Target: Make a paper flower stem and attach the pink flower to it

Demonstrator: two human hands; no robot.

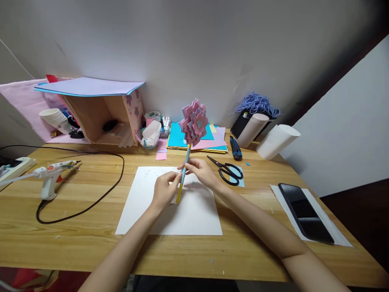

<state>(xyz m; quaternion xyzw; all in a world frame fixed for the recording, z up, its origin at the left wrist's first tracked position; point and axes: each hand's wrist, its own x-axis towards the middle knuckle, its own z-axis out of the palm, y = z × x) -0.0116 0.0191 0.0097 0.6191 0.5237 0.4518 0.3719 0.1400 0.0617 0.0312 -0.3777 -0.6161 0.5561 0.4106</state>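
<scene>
A pink and lilac layered paper flower (194, 121) stands tilted on a thin stick (183, 174) that is light blue above and yellow at the bottom. My left hand (164, 188) pinches the stick from the left. My right hand (201, 170) pinches it from the right, slightly higher. Both hands hover over a white sheet of paper (170, 215) lying on the wooden table (91, 235).
Black scissors (227, 169) lie right of my hands, a blue cutter (235, 148) behind them. Coloured paper stack (178, 138) sits at the back. A glue gun (51, 174) with black cable (100, 194) is left. A black phone (305, 213) lies right. White rolls (276, 140), cardboard box (97, 115).
</scene>
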